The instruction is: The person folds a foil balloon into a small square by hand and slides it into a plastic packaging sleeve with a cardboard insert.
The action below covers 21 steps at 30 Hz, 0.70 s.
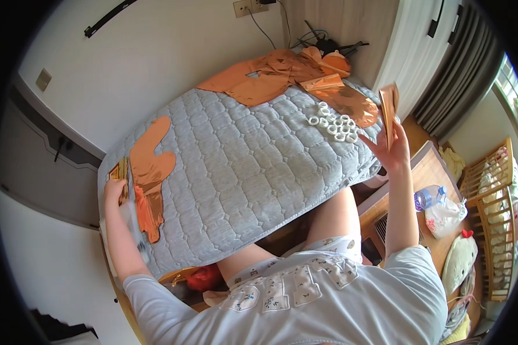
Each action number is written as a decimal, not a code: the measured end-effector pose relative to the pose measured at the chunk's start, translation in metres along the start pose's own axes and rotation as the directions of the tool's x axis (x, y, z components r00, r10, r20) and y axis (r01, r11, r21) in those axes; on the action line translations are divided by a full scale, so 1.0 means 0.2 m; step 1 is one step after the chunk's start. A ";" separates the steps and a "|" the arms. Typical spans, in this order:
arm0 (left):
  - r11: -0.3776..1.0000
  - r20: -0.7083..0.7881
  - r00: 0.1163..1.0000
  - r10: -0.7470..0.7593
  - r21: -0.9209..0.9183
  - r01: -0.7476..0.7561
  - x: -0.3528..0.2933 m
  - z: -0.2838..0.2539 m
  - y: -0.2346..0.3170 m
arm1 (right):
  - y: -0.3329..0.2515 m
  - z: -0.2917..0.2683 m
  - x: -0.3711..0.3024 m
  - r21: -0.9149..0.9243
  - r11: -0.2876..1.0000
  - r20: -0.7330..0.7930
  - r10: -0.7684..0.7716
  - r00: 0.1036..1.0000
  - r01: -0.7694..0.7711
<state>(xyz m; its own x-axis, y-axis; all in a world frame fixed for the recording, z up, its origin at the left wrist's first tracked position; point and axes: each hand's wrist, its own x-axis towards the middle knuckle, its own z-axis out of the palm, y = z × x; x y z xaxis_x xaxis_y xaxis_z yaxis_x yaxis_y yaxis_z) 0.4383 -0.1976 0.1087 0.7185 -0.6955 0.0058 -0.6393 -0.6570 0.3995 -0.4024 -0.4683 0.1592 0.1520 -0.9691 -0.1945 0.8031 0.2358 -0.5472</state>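
At three o'clock, the right hand [392,150] holds folded coppery foil [389,109], thumb spread; at nine, the left hand [115,188] touches a gold packet [118,171], grip unclear. Light edge handling should limit creases.

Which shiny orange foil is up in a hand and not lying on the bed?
The folded foil held upright in the right hand. The other orange foils lie on the bed.

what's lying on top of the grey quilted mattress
Copper foil shapes and white rings, with a shiny packet at the left hand. Whatever the foil covers underneath can't be seen.
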 end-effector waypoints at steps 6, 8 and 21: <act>0.984 -0.252 0.967 0.022 0.175 0.023 -0.15 -0.12 0.08 | 0.19 0.24 0.30 -0.088 0.980 0.125 0.189 0.974 -0.179; 0.999 -0.554 0.832 -0.024 0.015 0.039 -0.32 -0.15 0.39 | 0.29 0.24 0.43 -0.196 0.964 0.247 0.226 0.942 -0.180; 0.469 -0.344 0.912 0.225 -0.782 -0.411 -1.20 0.44 1.29 | 0.61 0.44 0.59 -0.700 0.689 0.099 0.355 0.930 -0.189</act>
<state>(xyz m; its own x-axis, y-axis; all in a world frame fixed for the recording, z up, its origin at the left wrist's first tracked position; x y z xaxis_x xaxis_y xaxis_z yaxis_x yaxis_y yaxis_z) 0.0773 -0.2258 0.1302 0.6058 -0.6815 0.4106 -0.3810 0.2046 0.9016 -0.2354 -0.5607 0.1400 0.4832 -0.8244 -0.2948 0.1209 0.3963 -0.9101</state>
